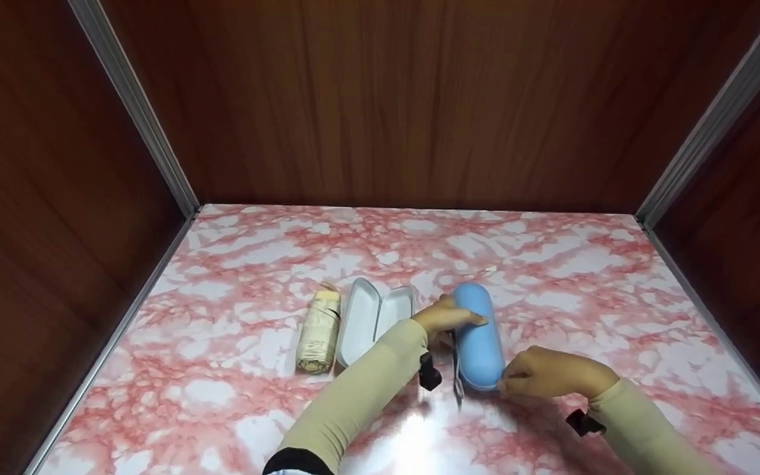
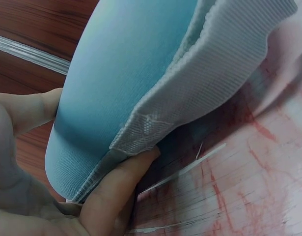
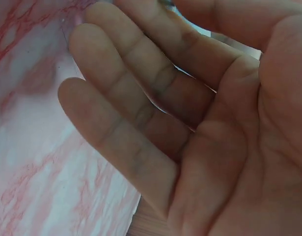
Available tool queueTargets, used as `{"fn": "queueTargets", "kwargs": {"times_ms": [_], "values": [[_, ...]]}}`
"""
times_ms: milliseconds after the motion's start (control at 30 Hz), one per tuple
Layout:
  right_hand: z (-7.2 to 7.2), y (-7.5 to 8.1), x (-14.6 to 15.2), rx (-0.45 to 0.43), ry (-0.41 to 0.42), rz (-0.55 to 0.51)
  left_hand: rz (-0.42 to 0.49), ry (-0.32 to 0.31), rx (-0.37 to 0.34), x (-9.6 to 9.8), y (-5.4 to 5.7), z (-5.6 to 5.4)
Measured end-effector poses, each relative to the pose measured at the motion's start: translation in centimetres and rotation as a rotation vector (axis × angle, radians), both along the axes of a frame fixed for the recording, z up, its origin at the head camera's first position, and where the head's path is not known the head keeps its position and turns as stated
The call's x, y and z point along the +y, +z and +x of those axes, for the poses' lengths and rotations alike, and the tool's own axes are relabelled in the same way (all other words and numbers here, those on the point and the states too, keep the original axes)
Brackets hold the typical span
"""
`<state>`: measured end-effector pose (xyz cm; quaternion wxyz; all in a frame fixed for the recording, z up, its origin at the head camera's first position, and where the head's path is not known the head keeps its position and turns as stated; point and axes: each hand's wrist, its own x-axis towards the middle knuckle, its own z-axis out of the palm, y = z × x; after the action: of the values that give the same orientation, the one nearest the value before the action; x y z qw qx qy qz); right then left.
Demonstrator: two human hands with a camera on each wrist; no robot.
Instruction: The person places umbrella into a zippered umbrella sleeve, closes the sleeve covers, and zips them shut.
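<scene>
A light blue, rounded oblong zip case (image 1: 479, 349) lies lengthwise on the table in the head view. My left hand (image 1: 447, 316) grips it from the left side, thumb over the top. In the left wrist view, thumb and fingers hold one end of the blue shell, with a fingertip against the grey ribbed fabric band (image 2: 205, 78) along its edge. At the case's near right end, my right hand (image 1: 545, 374) pinches the edge between thumb and forefinger. Its other fingers (image 3: 121, 123) curl loosely in the right wrist view; the pinched part is mostly hidden.
Left of the blue case, a pale hinged case (image 1: 359, 323) lies open, partly covered by the left forearm. Beside it is a folded cream umbrella (image 1: 319, 333). The red-and-white marbled table (image 1: 235, 396) is bounded by dark wooden panels (image 1: 380, 105) with metal edging.
</scene>
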<state>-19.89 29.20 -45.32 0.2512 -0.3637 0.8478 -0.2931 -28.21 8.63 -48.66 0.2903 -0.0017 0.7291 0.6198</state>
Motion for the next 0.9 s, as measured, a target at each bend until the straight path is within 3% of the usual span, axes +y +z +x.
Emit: {"fn": "queueTargets", "kwargs": {"times_ms": [333,633,900], "values": [[-1.4,-0.4,0.5,-0.056,-0.266,0.097,0.024,0.002,-0.009,0.1,-0.1,-0.1],[-2.7,-1.8,0.5,-0.224,-0.421,-0.007,0.024,0.016,-0.012,0.1,-0.1,0.0],[-3.9,-2.6,-0.5,-0.257,-0.558,-0.113,0.019,0.012,-0.010,0.1,-0.1,0.0]]}}
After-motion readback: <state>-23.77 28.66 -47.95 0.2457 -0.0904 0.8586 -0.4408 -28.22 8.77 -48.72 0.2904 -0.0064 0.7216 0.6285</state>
